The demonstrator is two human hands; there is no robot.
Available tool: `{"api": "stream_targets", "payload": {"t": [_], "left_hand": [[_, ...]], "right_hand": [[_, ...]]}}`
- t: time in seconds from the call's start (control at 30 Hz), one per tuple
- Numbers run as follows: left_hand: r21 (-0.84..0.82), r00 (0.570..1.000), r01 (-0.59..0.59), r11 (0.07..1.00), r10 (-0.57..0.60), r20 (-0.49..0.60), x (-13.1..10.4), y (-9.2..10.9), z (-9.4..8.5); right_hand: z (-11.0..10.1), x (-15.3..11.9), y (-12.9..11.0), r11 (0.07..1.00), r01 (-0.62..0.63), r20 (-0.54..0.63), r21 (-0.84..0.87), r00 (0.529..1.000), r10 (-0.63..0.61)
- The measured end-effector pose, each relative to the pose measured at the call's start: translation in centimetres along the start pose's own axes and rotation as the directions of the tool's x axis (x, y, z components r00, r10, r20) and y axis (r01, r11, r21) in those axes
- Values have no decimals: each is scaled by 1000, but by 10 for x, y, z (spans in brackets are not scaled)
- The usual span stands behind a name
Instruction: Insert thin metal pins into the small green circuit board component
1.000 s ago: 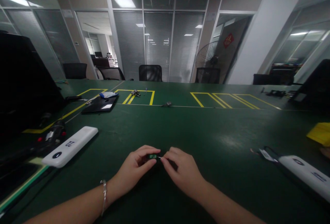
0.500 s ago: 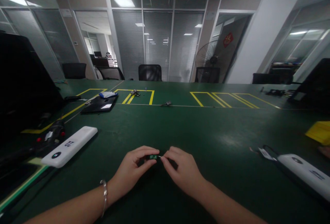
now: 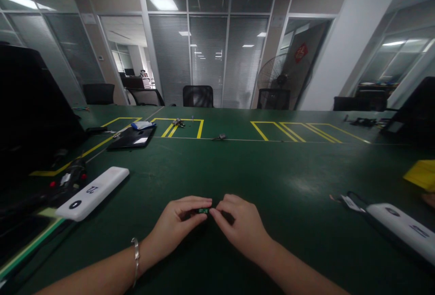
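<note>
My left hand (image 3: 180, 216), with a bracelet (image 3: 136, 255) at the wrist, pinches a small green circuit board (image 3: 203, 210) between thumb and fingers. Close against the board's right end, my right hand (image 3: 239, 220) has its thumb and forefinger pressed together. Whatever lies between those right fingertips is hidden. Both hands are just above the dark green table (image 3: 217, 172), near its front edge.
A white power bank (image 3: 98, 193) lies to the left beside dark gear, another white power bank (image 3: 401, 224) with a cable to the right. Farther back are a black flat case (image 3: 132, 137), small metal parts (image 3: 178, 123) and yellow tape outlines (image 3: 200, 128). A yellow object (image 3: 421, 175) sits at the right edge.
The fingertips of both hands have come closer together. A small pale piece that showed between the board and my right fingertips is now covered. The board has shifted slightly right and down.
</note>
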State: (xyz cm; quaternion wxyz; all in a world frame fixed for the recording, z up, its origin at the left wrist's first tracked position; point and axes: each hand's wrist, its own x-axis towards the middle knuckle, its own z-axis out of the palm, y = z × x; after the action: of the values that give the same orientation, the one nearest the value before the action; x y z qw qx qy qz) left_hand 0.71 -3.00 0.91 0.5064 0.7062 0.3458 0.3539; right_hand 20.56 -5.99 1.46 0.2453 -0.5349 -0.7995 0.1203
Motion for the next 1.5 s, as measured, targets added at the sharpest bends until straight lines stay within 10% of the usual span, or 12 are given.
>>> {"api": "stream_targets", "payload": {"t": [0.4,1.13,1.5], "left_hand": [[-309,971,236,921,-238,32,0,1,1],[-573,967,172,801,-248,-56,5,-8,1],[-316,951,182,931,-248,-184,7,-1,0]], "right_hand": [[-2,-2,0,999,34,14,7,999,-34],[1,1,5,997,-28,-29,79,999,30],[1,2,5,994,-56,-12,95,998,57]]}}
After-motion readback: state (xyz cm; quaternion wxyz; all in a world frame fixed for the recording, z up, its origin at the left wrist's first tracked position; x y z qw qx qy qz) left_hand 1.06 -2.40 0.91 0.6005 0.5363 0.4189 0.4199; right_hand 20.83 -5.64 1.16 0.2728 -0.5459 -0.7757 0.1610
